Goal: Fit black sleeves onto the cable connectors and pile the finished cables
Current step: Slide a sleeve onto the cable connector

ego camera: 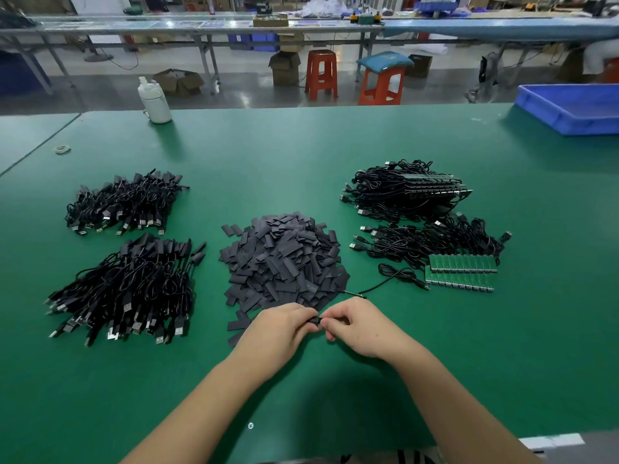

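My left hand (279,333) and my right hand (356,326) meet at the near centre of the green table (301,142). Between their fingertips sits a black sleeve (315,320); the left hand pinches it. The right hand pinches the connector end of a black cable (395,276), which trails back to the right. A heap of loose black sleeves (284,259) lies just beyond my hands. Two piles of sleeved cables (127,286) (124,202) lie at the left. Cables with bare green boards (462,271) lie at the right.
A further stack of cables with boards (408,189) lies at the back right. A white bottle (154,100) stands at the far left edge and a blue bin (572,107) at the far right. Orange stools (321,73) and workbenches stand beyond the table.
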`<action>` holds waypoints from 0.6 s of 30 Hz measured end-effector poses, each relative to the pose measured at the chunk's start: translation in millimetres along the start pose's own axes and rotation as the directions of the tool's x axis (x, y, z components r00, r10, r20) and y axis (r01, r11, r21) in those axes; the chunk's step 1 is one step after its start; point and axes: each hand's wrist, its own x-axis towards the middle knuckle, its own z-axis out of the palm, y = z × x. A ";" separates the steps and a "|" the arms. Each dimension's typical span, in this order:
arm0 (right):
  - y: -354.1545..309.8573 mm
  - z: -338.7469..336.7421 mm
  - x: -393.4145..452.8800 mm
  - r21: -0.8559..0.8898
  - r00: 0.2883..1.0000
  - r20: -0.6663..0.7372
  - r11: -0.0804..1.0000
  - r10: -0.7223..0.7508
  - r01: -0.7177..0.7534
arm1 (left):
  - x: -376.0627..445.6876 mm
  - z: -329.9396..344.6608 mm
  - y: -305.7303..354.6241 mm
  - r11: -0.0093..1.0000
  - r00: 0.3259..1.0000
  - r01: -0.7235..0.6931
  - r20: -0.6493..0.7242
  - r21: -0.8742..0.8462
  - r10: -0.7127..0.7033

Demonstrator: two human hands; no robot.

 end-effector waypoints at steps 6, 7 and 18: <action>1.2 3.9 -0.4 -0.027 1.000 -0.002 1.000 0.005 -0.005 | -1.6 3.8 -0.8 0.983 0.997 -0.053 0.065 0.175 0.042; 2.2 4.5 -0.2 -0.012 1.000 0.000 1.000 0.011 -0.011 | -2.0 4.5 -0.9 0.976 0.996 -0.068 0.076 0.208 0.053; -13.4 -10.9 10.3 0.901 0.983 -0.101 0.434 0.154 0.024 | 4.0 8.9 35.6 0.396 0.880 0.376 0.188 -0.838 -0.436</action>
